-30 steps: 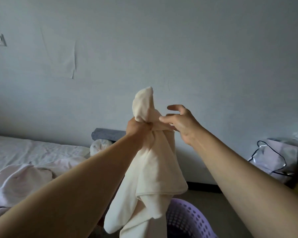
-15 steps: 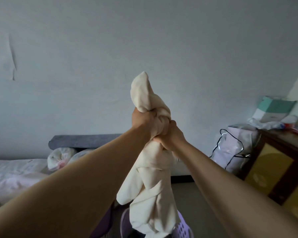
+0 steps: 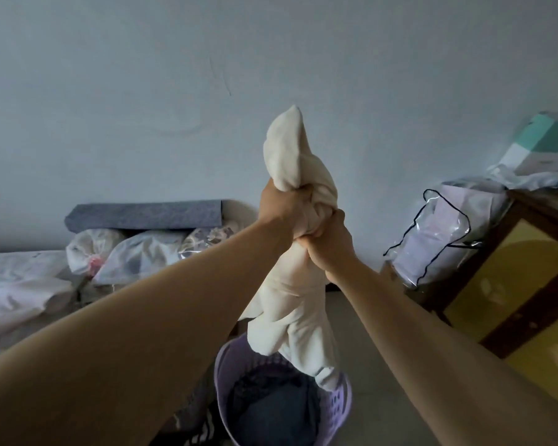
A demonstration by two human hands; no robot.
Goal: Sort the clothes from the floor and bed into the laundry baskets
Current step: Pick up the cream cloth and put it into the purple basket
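Note:
A cream garment (image 3: pixel 290 304) hangs bunched in front of me, held up at arm's length. My left hand (image 3: pixel 282 207) is clenched around its upper part, with a rounded tip of cloth sticking up above the fist. Just below, my right hand (image 3: pixel 327 244) grips the same bunch. The garment's lower end dangles over a lilac perforated laundry basket (image 3: pixel 340 400) on the floor, which holds dark blue clothes (image 3: pixel 271 403).
The bed (image 3: pixel 16 284) with pale crumpled fabric lies at the left, with bagged bundles (image 3: pixel 136 252) and a grey headboard (image 3: pixel 145 215) behind. A clear bag with black trim (image 3: pixel 442 239) leans by a wooden cabinet (image 3: pixel 525 294) at right. Striped cloth (image 3: pixel 200 432) lies beside the basket.
My right hand closed on the garment beneath the left hand. The view swung right, bringing the cabinet and basket into view, and the cloth now hangs over the basket.

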